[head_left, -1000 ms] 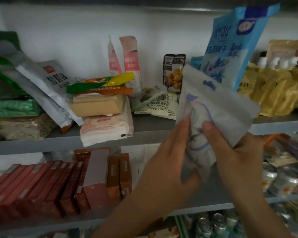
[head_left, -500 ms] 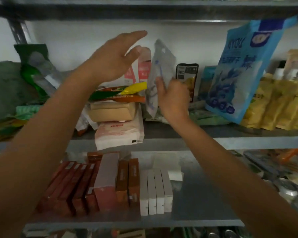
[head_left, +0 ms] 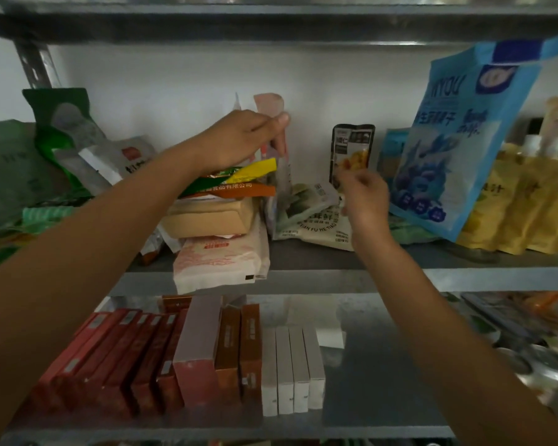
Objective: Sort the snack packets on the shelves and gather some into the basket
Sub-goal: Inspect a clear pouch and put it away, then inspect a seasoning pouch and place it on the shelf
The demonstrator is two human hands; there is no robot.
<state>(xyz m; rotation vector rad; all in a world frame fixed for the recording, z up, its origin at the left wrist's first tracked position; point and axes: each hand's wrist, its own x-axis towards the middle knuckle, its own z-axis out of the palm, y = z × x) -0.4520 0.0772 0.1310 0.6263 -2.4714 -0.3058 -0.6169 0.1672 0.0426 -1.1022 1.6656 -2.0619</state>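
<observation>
Grey metal shelf (head_left: 335,280) boards run in tiers before a white wall (head_left: 174,75), crowded with snack packs. The left hand (head_left: 245,140) reaches in above the tan block-shaped packet (head_left: 210,217) and pinches the tall pale pink packet (head_left: 269,104) near its top, thumb against fingers, holding it upright. Just right of the tan block stands the translucent white packet with blue print (head_left: 283,180). Half a second ago the right hand carried it in the air, and now it is tucked on edge beside the stack.

The right hand (head_left: 364,196) is blurred, farther right of the block, fingers loosely curled and apparently empty, just above a flat pale packet with green print (head_left: 310,217). So one packet looks sorted into place, and that hand seems free for the next pick.

Beyond it stand a small black packet with a yellow snack picture (head_left: 351,149) and a large blue stand-up pouch (head_left: 458,146). Below the tan block, on the next shelf down, sit red boxes (head_left: 126,358) and white boxes (head_left: 290,368). No basket is in view.
</observation>
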